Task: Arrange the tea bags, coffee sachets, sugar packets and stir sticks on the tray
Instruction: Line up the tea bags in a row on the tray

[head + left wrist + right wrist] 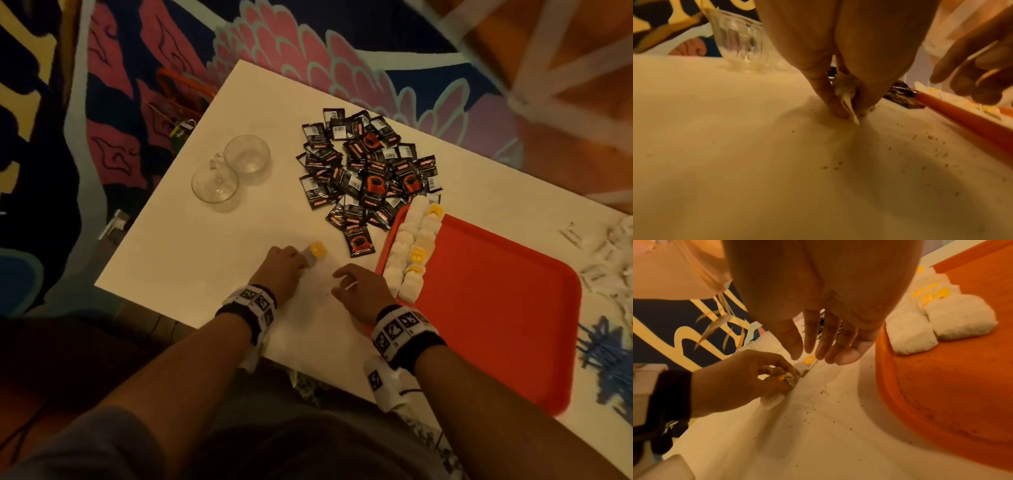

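1. The left hand (282,265) pinches a tea bag (310,255) against the white table (205,246), its yellow tag (318,249) pointing to 1 o'clock.
2. The right hand (361,291) hovers at 3 o'clock of it, fingers relaxed and holding nothing.
3. The red tray (496,308) carries two rows of tea bags (411,250) along its 9 o'clock edge.
4. Coffee sachets (366,171) are heaped at 12 o'clock of the hands.

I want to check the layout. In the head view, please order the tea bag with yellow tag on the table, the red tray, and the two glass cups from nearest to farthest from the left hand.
1. Tea bag: pinched by the left hand.
2. Red tray: to the right, past the right hand.
3. Glass cups: farther back on the table.
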The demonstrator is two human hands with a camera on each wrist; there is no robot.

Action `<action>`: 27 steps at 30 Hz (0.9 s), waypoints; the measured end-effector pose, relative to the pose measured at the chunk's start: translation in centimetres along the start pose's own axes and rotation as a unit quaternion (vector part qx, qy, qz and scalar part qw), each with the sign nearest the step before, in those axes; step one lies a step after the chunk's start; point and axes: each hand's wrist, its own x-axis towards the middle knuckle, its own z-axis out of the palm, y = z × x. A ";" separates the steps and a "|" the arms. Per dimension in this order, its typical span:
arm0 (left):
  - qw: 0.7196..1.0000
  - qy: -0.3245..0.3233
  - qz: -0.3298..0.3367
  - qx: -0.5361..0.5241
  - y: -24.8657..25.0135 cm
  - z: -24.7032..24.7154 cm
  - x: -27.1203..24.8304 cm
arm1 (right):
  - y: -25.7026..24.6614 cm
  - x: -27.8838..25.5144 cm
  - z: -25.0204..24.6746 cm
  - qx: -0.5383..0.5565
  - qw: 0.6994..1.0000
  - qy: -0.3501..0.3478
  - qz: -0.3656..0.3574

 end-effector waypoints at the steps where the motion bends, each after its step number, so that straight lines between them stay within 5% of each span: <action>1: 0.999 0.016 -0.011 -0.029 0.0 0.0 0.1 | 0.0 -0.2 -0.2 0.014 1.000 0.004 0.004; 7: 0.961 0.038 -0.127 -0.242 1.0 -1.3 1.1 | 0.6 -0.7 -1.0 0.061 0.997 0.044 0.030; 14: 0.792 0.032 -0.252 -0.555 0.8 -2.9 1.5 | 0.5 -0.7 -1.4 0.064 0.996 0.047 0.039; 18: 0.767 0.021 -0.298 -0.568 0.7 -3.3 2.2 | 0.4 -0.8 -1.6 0.070 0.995 0.056 0.042; 19: 0.783 0.026 -0.303 -0.543 0.8 -3.3 2.5 | 0.4 -0.8 -1.7 0.070 0.995 0.058 0.043; 23: 0.931 0.025 -0.228 -0.285 1.8 -3.2 4.1 | 0.8 -1.2 -1.9 0.075 0.993 0.063 0.060; 27: 0.975 -0.020 -0.164 -0.150 3.6 -2.2 5.1 | 1.3 -1.6 -2.2 0.078 0.991 0.069 0.080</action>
